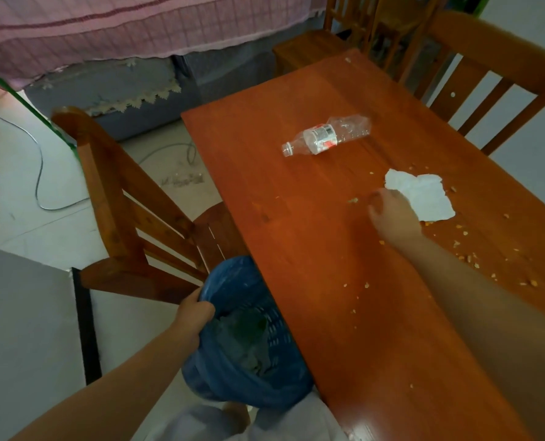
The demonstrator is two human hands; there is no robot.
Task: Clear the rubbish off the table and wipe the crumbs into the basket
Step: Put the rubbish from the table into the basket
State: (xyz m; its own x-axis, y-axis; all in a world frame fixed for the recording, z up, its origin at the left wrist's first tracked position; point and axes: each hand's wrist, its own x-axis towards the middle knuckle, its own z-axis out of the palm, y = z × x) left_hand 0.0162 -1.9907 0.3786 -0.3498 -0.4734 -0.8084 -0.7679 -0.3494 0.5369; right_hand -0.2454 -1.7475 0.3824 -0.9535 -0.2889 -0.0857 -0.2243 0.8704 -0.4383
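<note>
- Our left hand [192, 316] grips the basket [248, 342] rim, lower centre, below the bench [312, 249] edge; our right hand [392, 214], fingers curled, rests on the tissue [423, 195], centre right.
- Crumbs [468, 259] could miss a tilted basket.
- One careless sweep could roll the bottle [325, 138] away.

Left hand [194, 316] gripping the rim of a blue plastic waste basket [248, 370], lined with a blue bag, held just beside the near-left edge of the wooden table [296, 192], rim below tabletop level. Right hand [392, 214] palm-down on the tabletop, fingers curled, touching the left edge of a crumpled white paper napkin [423, 194]. Empty clear plastic bottle [326, 135], uncapped, lying on its side farther along the table. Yellow crumbs [469, 257] scattered right of the forearm. Wooden chairs [131, 198] on both sides.
</note>
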